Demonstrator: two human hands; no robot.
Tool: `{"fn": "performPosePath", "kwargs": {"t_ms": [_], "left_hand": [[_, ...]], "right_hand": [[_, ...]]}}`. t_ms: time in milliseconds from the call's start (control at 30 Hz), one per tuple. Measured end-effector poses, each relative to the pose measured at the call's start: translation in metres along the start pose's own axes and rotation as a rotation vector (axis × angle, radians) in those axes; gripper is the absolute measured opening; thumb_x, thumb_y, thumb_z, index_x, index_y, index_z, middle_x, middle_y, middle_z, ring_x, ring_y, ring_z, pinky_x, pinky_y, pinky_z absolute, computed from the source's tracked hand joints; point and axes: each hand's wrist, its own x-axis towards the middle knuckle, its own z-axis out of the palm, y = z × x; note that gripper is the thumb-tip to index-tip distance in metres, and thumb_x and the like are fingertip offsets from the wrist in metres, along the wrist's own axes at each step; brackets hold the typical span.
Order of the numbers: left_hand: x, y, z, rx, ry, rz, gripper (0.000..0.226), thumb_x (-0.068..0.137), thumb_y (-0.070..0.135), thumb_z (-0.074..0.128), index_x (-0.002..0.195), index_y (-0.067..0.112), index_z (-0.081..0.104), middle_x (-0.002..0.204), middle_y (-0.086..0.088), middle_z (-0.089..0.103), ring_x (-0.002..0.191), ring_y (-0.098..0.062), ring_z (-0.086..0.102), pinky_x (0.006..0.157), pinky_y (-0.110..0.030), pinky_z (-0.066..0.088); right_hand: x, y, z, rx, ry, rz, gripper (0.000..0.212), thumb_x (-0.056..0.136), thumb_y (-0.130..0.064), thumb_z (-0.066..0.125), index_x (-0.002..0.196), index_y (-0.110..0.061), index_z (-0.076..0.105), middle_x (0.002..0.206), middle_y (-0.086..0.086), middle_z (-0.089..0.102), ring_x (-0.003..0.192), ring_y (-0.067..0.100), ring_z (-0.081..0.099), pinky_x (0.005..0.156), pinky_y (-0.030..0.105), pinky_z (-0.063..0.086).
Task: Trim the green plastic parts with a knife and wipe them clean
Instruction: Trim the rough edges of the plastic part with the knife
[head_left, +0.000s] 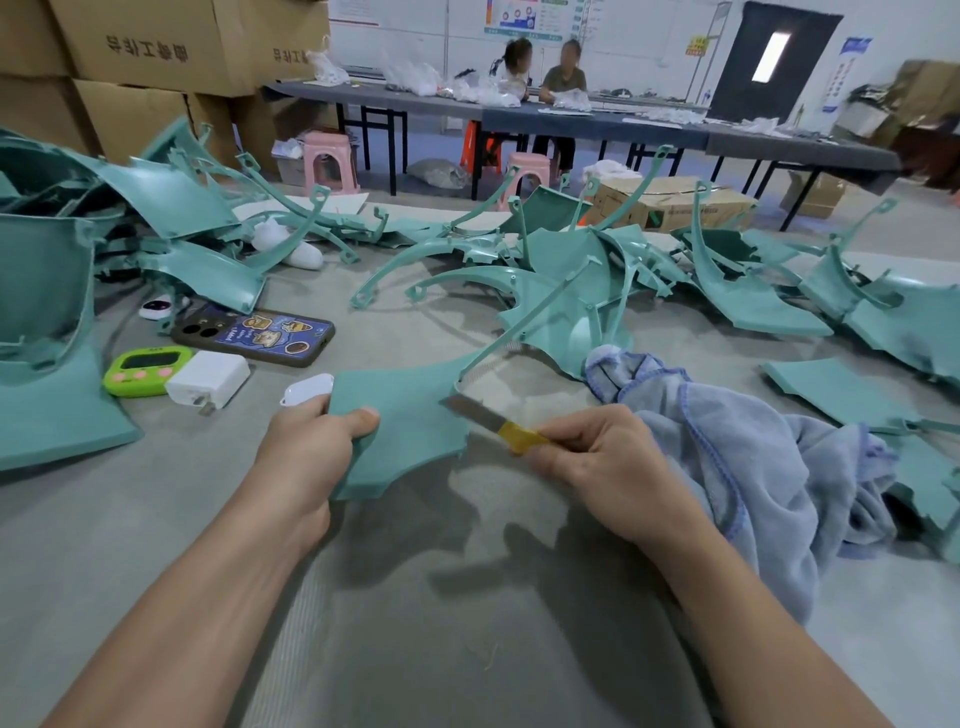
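Green part (400, 415), centre frame, raised over grey surface (415, 623) | my left hand (311, 441) grips its near-left edge | my right hand (597, 452) clamps knife (488, 418), blade at right edge | keep blade shallow, stroke away from thumb | cloth (753, 457) lower right for wiping.

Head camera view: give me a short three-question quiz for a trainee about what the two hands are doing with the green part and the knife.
1. True or false: the left hand grips the green plastic part at its left edge.
2. What does the right hand hold? A) phone B) knife C) white charger
3. Fill in: the blue cloth lies to the ___ of the right hand.
Key: 1 true; 2 B; 3 right.
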Motion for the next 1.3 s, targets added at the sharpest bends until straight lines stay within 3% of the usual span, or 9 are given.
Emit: {"fn": "performPosePath", "kwargs": {"t_ms": [167,367,467,567,667,833,933,1100,1300], "left_hand": [[-0.001,0.000,0.001,-0.011,-0.005,0.001,0.010,0.090,0.008,0.068,0.096,0.015,0.072,0.080,-0.001,0.076,0.054,-0.016,0.068,0.042,-0.025,0.049],[-0.007,0.003,0.001,-0.054,-0.007,0.044,0.017,0.090,0.010,0.066,0.089,0.026,0.073,0.087,-0.002,0.078,0.069,-0.023,0.070,0.061,-0.036,0.056],[-0.016,0.006,0.005,-0.074,-0.080,0.079,0.021,0.093,0.008,0.061,0.092,0.025,0.074,0.091,-0.003,0.079,0.076,-0.025,0.073,0.068,-0.041,0.058],[-0.023,0.006,0.011,-0.046,-0.173,0.089,0.023,0.096,0.004,0.056,0.104,0.018,0.072,0.090,-0.003,0.079,0.070,-0.019,0.074,0.055,-0.032,0.058],[-0.029,0.005,0.015,-0.049,-0.266,0.041,0.026,0.096,0.001,0.053,0.109,0.016,0.070,0.091,-0.004,0.079,0.069,-0.018,0.075,0.051,-0.028,0.057],[-0.032,0.008,0.016,-0.083,-0.328,0.018,0.041,0.087,0.007,0.061,0.123,0.027,0.067,0.098,-0.006,0.078,0.071,-0.022,0.073,0.051,-0.028,0.055],[-0.031,0.011,0.013,-0.102,-0.210,0.149,0.057,0.071,0.026,0.063,0.124,0.047,0.066,0.093,0.002,0.074,0.068,-0.014,0.067,0.052,-0.025,0.052],[-0.033,0.012,0.002,0.141,-0.170,0.436,0.050,0.058,0.016,0.052,0.094,0.033,0.081,0.086,0.007,0.069,0.079,-0.015,0.059,0.071,-0.033,0.051],[-0.041,0.010,0.005,0.705,-0.168,0.831,0.075,0.063,-0.013,0.065,0.119,0.037,0.072,0.140,0.022,0.053,0.131,0.003,0.046,0.111,-0.007,0.026]], "right_hand": [[0.003,0.006,0.003,-0.157,0.165,0.007,0.015,0.089,-0.017,0.071,0.084,-0.004,0.074,0.059,0.013,0.052,0.055,0.010,0.038,0.054,0.039,0.039],[0.000,-0.005,0.017,0.434,0.086,0.104,0.019,0.091,-0.010,0.069,0.087,-0.022,0.083,0.053,-0.005,0.046,0.053,0.010,0.034,0.049,0.018,0.028],[-0.001,-0.014,0.021,0.606,0.054,0.151,0.023,0.090,-0.003,0.067,0.088,-0.018,0.084,0.070,-0.004,0.067,0.063,0.008,0.049,0.061,0.019,0.039],[-0.001,-0.018,0.023,0.725,0.030,0.230,0.019,0.091,-0.011,0.069,0.083,-0.020,0.084,0.098,-0.006,0.078,0.085,0.000,0.067,0.078,0.029,0.051],[0.000,-0.016,0.022,0.800,0.061,0.305,0.022,0.093,-0.013,0.066,0.080,-0.017,0.084,0.102,0.000,0.079,0.094,0.013,0.072,0.088,0.039,0.057],[0.002,-0.015,0.018,0.792,0.128,0.379,0.024,0.094,-0.004,0.066,0.078,-0.012,0.081,0.093,0.007,0.080,0.077,0.015,0.075,0.075,0.030,0.063],[0.003,-0.014,0.019,0.783,0.183,0.375,0.019,0.093,0.000,0.065,0.083,-0.008,0.078,0.084,0.005,0.079,0.071,0.011,0.074,0.062,0.021,0.059],[0.005,-0.011,0.014,0.771,0.313,0.355,0.017,0.093,0.001,0.066,0.084,-0.009,0.078,0.083,0.006,0.079,0.072,0.012,0.075,0.062,0.020,0.059],[0.006,-0.007,0.006,0.667,0.381,0.308,0.014,0.092,-0.002,0.069,0.089,-0.010,0.080,0.088,0.011,0.079,0.078,0.021,0.076,0.075,0.032,0.064]]}}
